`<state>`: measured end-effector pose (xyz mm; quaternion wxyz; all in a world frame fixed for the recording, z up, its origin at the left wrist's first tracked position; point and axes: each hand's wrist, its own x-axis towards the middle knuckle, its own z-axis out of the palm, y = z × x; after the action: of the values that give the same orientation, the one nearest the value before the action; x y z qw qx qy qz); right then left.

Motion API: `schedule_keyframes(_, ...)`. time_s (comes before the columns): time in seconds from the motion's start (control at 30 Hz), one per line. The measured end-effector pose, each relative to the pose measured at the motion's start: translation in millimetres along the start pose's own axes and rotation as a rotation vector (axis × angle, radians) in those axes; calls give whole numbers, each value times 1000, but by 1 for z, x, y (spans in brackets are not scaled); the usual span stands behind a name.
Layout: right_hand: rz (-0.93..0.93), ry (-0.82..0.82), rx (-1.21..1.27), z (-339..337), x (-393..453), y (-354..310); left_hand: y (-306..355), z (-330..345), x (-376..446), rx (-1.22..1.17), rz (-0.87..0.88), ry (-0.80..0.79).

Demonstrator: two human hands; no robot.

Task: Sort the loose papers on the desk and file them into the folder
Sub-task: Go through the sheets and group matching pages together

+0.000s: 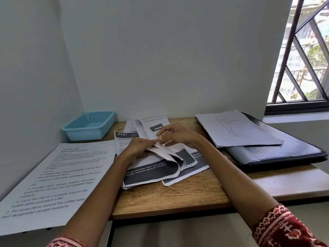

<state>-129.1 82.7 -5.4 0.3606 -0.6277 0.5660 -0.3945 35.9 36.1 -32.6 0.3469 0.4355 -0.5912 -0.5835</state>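
A heap of loose printed papers [151, 172] lies in the middle of the wooden desk [178, 196], some with dark grey blocks. My left hand [138, 146] and my right hand [176, 134] meet over the heap, both pinching the curled edge of one white sheet [166, 152] lifted off it. A dark folder [284, 154] lies shut at the right, with a sheet bearing a line drawing of a figure [236, 129] on top. A large text sheet [53, 184] lies at the left, overhanging the desk's front edge.
A light blue plastic basket [89, 125] stands at the back left corner against the wall. A barred window [302, 56] is at the right. The desk's front edge runs just below the heap.
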Motion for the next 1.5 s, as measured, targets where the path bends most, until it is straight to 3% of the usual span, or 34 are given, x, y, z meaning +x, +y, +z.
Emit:
schedule_keyframes(0.1,12,170,-73,-6,1,4,2,1,-3,-23,-37,66)
schedule_keyframes(0.2,-2,358,-414,-12,4,9,2,0,-3,-44,-45,97)
schedule_keyframes(0.4,46,226,-194,0,3,2,-3,3,3,-18,9,206)
schedule_keyframes(0.53,117,342,-529,-12,4,11,-6,2,6,-6,22,219)
schedule_keyframes(0.67,299,229,-570,-17,1,14,-9,1,8,28,53,218)
schedule_keyframes(0.83,188,322,-490,-14,-1,8,-12,-3,9,6,78,167)
schedule_keyframes(1.1,0,328,-689,-11,6,7,-13,-4,11,42,80,177)
schedule_keyframes(1.2,-59,315,-582,-12,2,3,-11,-4,9,27,75,161)
schedule_keyframes(1.33,-38,170,-162,-6,-4,-7,-7,-3,5,-62,68,131)
schedule_keyframes(1.5,-31,14,-127,1,-3,-6,-4,-2,6,-73,61,156)
